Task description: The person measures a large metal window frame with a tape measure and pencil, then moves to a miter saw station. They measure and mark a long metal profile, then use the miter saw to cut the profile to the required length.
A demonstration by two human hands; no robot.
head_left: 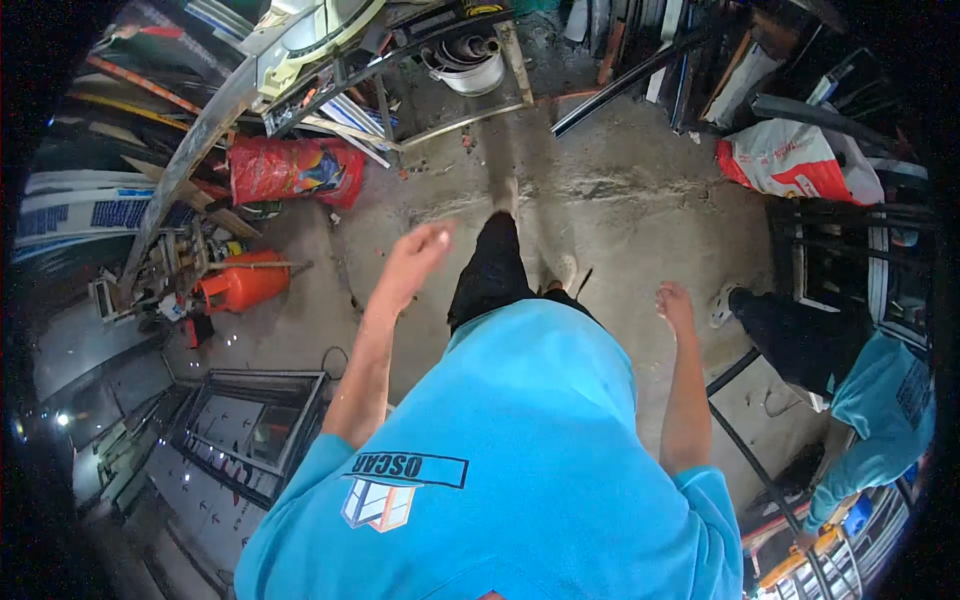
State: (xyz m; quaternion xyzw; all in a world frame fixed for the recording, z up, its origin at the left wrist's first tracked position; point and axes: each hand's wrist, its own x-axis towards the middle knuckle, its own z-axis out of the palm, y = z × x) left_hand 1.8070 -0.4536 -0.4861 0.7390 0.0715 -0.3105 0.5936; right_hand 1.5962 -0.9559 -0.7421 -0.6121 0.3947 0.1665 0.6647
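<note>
My left hand (pixel 415 262) hangs in the air at the left of my body, over the concrete floor. Its fingers are bent loosely, and nothing shows in them. On the other side, my right hand (pixel 675 302) is held up with its fingers curled in, and I see nothing in it. Neither hand touches an object. Below me one leg in black trousers (pixel 490 262) is ahead of the other. The nearest things to my left hand are a red printed sack (pixel 297 171) and an orange gas cylinder (pixel 250 282), both well beyond its reach.
A metal pot (pixel 468 66) stands inside a frame ahead. Long profiles (pixel 622 88) and a white-red sack (pixel 800 162) lie at the far right. Dark framed panels (pixel 255 430) are at the lower left. A co-worker in a blue shirt (pixel 885 400) bends near black bars (pixel 755 465).
</note>
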